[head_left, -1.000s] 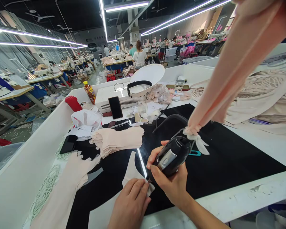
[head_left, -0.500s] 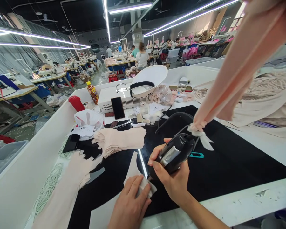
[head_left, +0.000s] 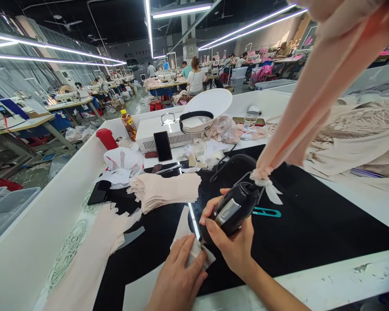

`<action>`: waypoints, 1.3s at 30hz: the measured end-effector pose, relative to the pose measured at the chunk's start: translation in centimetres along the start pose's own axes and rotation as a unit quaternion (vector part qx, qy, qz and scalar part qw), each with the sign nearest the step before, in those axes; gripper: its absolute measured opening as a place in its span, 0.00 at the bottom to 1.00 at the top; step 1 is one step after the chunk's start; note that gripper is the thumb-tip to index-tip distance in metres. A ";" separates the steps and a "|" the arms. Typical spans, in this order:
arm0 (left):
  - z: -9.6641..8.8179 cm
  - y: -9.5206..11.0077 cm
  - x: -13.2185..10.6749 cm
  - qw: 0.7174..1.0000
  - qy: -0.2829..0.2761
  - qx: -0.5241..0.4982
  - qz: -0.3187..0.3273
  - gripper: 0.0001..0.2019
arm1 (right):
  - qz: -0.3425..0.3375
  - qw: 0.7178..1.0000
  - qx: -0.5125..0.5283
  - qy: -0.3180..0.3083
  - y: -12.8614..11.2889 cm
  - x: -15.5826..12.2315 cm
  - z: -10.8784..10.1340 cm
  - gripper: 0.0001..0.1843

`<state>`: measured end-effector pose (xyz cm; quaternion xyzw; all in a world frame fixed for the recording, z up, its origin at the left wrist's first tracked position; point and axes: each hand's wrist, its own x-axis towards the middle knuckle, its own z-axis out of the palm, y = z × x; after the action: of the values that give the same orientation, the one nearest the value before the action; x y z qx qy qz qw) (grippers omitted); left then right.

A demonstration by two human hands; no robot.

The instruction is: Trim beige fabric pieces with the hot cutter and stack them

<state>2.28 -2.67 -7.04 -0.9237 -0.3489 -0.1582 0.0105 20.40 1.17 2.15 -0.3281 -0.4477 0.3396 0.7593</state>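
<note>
My right hand [head_left: 235,242] is wrapped round a black corded hand tool [head_left: 235,209] with a silver panel on its side. The tool is tilted, its narrow tip pointing down at a small pale fabric piece [head_left: 183,223] beside my left fingertips. My left hand [head_left: 181,270] lies flat on that piece, fingers stretched out and slightly apart, covering much of it. A peach cloth strip [head_left: 307,90], knotted in white at its lower end, hangs down to the tool's back end. Whether the tip touches the fabric I cannot tell.
Stacked pale fabric pieces [head_left: 168,190] lie on the black mat [head_left: 307,233]. A turquoise tool [head_left: 269,212] is right of my hand. Behind stand a phone [head_left: 162,146], a white vented box [head_left: 149,129] and a bottle [head_left: 129,124]. Cut fabric [head_left: 84,263] lies left, beside green cords [head_left: 68,248].
The black tool has shifted slightly left in my right hand, baring more of the turquoise tool. My left hand stays on the fabric piece. The whole view has swung a little.
</note>
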 end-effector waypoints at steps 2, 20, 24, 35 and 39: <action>-0.1 0.0 0.0 1.000 0.003 -0.005 -0.001 0.25 | 0.000 1.000 -0.011 0.004 -0.1 0.0 0.0 0.23; 0.1 0.2 -0.1 0.999 -0.030 -0.010 -0.019 0.31 | -0.015 1.000 -0.007 0.004 1.1 0.6 0.8 0.21; 1.0 0.6 -0.5 1.000 -0.023 0.006 -0.010 0.34 | -0.011 1.000 -0.029 -0.002 0.9 0.6 0.6 0.18; 2.0 2.0 -1.9 0.998 0.059 0.014 0.011 0.25 | 0.009 0.999 0.039 -0.015 0.1 -1.8 -1.2 0.25; -1.1 1.1 0.3 0.998 0.055 -0.001 0.021 0.18 | 0.000 0.999 0.035 -0.017 -0.1 -1.9 -1.3 0.25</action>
<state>2.87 -3.47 -5.84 -0.9206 -0.3284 -0.2088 0.0319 20.84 -0.70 0.84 -0.2956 -0.4483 0.3610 0.7625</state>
